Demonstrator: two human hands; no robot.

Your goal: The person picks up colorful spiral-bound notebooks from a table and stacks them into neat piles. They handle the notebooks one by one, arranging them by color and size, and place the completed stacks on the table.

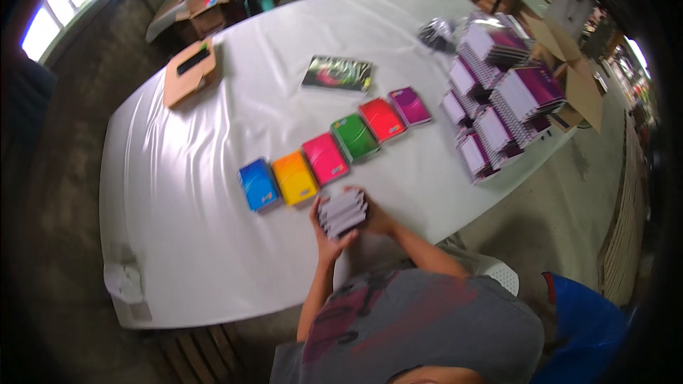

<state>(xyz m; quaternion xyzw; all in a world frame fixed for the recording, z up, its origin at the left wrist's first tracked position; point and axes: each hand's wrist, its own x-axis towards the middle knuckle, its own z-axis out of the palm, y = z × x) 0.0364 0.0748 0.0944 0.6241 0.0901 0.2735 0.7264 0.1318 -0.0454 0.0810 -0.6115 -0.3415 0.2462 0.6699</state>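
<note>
Between my two hands is a small stack of notebooks [342, 214], with white page edges turned up and dark covers showing at the side. My left hand [326, 240] wraps its left and near side, and my right hand [373, 217] grips it from the right. Just beyond the stack, a slanting row of small notebook piles runs away to the right: a blue pile [258, 185], a yellow pile [294, 178], a pink pile [326, 158], a green pile [355, 136], a red pile [383, 119] and a purple pile [410, 106].
A white-covered table [185, 242] carries everything. Tall stacks of spiral notebooks [491, 99] stand at the right, beside an open cardboard box [569, 71]. A dark printed pack [338, 74] lies behind the row. A cardboard piece [188, 85] holding a dark object sits far left.
</note>
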